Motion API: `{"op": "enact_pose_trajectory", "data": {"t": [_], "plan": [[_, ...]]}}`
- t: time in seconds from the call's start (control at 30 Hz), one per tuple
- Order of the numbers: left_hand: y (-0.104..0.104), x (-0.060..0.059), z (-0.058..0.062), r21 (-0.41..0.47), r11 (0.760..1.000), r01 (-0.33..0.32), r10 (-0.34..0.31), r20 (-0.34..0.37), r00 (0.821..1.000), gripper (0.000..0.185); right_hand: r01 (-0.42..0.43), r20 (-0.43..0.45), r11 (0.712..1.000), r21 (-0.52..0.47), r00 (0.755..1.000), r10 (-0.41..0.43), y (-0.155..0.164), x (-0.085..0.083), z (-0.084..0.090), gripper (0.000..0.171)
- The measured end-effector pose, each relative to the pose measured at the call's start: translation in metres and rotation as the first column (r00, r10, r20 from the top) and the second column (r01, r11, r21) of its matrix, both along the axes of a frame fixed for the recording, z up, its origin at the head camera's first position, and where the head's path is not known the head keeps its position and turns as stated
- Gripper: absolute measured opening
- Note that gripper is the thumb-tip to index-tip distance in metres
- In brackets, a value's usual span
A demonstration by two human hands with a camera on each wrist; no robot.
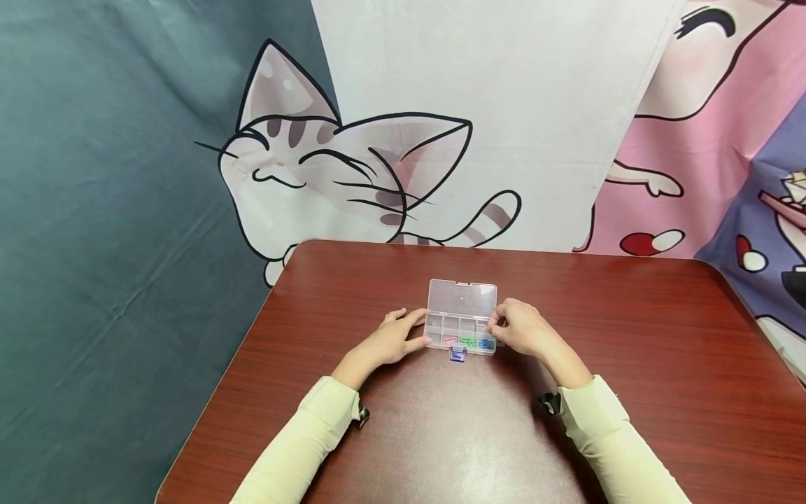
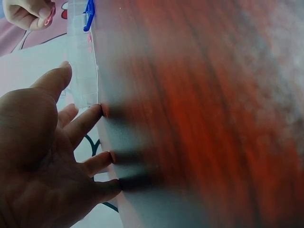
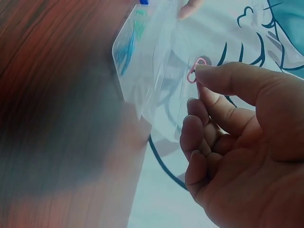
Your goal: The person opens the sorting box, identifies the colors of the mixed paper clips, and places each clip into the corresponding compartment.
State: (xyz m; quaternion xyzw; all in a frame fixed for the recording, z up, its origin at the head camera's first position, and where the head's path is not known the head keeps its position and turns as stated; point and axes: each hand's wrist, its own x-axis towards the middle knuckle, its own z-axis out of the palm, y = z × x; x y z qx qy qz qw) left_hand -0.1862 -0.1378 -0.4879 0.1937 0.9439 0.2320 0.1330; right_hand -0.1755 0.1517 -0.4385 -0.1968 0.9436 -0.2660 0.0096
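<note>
Cartoon cat backdrop (image 1: 352,175) hangs behind reddish wooden table (image 1: 630,392).

Red-brown wood table (image 1: 630,392) w/ clear compartment box (image 1: 461,315), blue clip (image 1: 457,354).

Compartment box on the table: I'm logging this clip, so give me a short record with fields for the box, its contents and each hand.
box: clear plastic compartment box, lid open, on the wooden table
contents: pink, green and blue paper clips in the near row
left hand: left hand with straight fingers touching the box's left end
right hand: right hand pinches a pink paper clip at the box's right end
in front of box: small blue clip
</note>
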Motion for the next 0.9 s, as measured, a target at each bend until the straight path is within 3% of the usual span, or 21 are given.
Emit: {"op": "enact_pose_trajectory", "data": {"t": [0.4,0.9], "plan": [[-0.002,0.001,0.002,0.011,1.000,0.009,-0.009,-0.008,1.000,0.062,-0.039,0.037,0.999,0.002,0.999,0.039,-0.024,-0.002,0.000,0.014],[-0.002,0.002,0.006,0.018,1.000,0.017,-0.017,0.000,1.000,0.063,-0.118,-0.011,0.993,0.026,0.993,0.118,-0.048,-0.006,-0.005,0.013]]}}
